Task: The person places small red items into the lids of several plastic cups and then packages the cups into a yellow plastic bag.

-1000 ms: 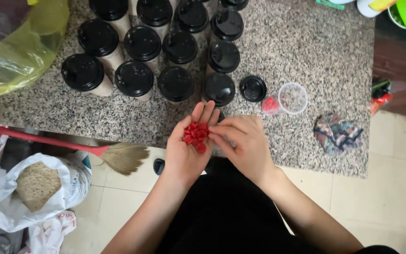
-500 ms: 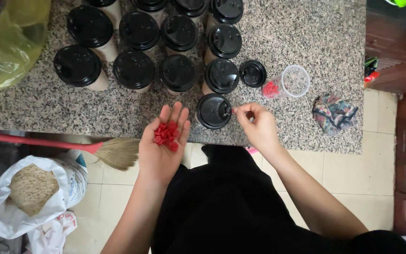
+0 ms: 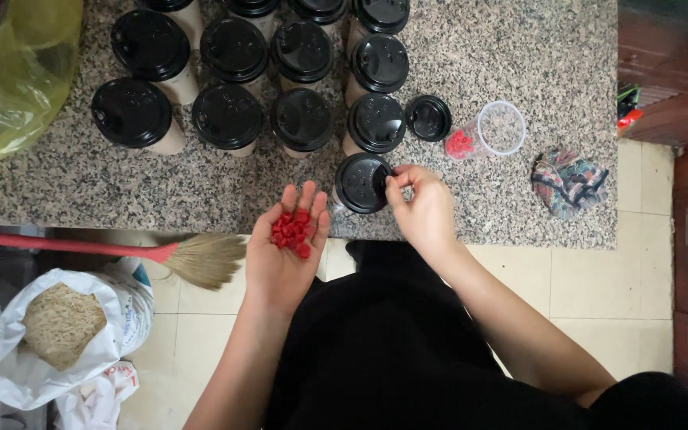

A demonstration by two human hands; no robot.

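R grip (image 3: 417, 205) pinched at lid (image 3: 362, 182)

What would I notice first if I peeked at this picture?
Probably the bright red little plugs heaped in the open left hand below the counter edge. Next, rows of black-lidded cups on the speckled counter, where the right hand pinches at the nearest lid.

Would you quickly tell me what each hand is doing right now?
Left hand: open, palm up, cupping a pile of small red plugs.
Right hand: fingertips pinched at the edge of the nearest black cup lid; whether they hold a plug cannot be told.
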